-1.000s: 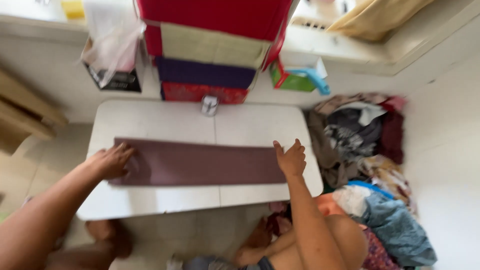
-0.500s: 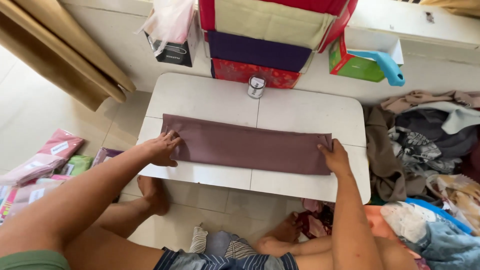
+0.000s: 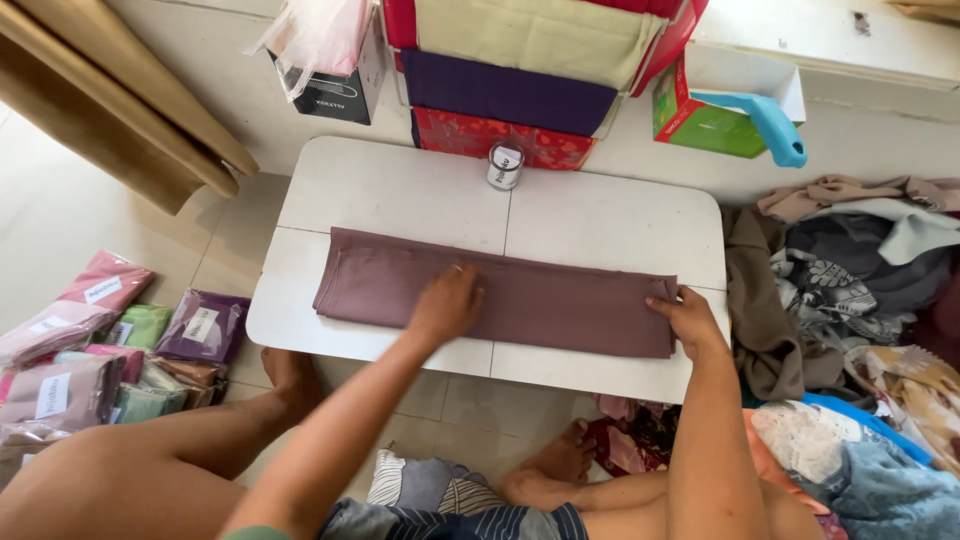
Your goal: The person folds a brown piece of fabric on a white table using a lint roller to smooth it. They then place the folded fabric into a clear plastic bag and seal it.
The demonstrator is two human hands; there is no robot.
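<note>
A long, folded mauve cloth (image 3: 560, 300) lies flat across a low white table (image 3: 400, 190). My left hand (image 3: 447, 302) rests palm down on the cloth near its middle, fingers slightly apart. At the cloth's right end my right hand (image 3: 686, 316) presses down with its fingers on the edge. Neither hand grips anything. A small silver tin (image 3: 505, 165) stands at the table's far edge, beyond the cloth.
Stacked folded fabrics in red bags (image 3: 520, 90) stand behind the table, with a green box (image 3: 700, 120) to their right. Packaged cloths (image 3: 110, 340) lie on the floor at the left. A heap of loose clothes (image 3: 860, 300) fills the right side. My bare legs are below the table.
My left hand slid from the cloth's left end to its middle. My right hand stays at the right end. The view has steadied.
</note>
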